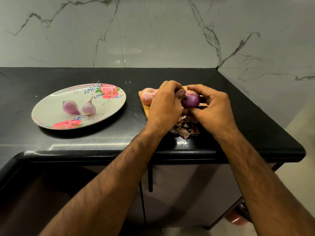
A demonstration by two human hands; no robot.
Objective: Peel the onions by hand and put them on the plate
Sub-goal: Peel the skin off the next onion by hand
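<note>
A purple onion (pixel 191 100), mostly bare of skin, is held between both hands above a wooden board (pixel 144 109). My left hand (pixel 166 106) grips it from the left, thumb on its top. My right hand (pixel 213 108) curls round its right side and underside. An unpeeled onion (pixel 148 97) with pale pink skin lies on the board's far left, partly hidden by my left hand. Two peeled onions, one on the left (pixel 70 107) and one on the right (pixel 89 108), lie on a floral oval plate (pixel 51 103) at the left.
A pile of dry onion skins (pixel 185 127) lies on the black counter (pixel 102 137) below my hands, near the front edge. A marble wall rises behind and to the right. Cabinet doors stand below the counter.
</note>
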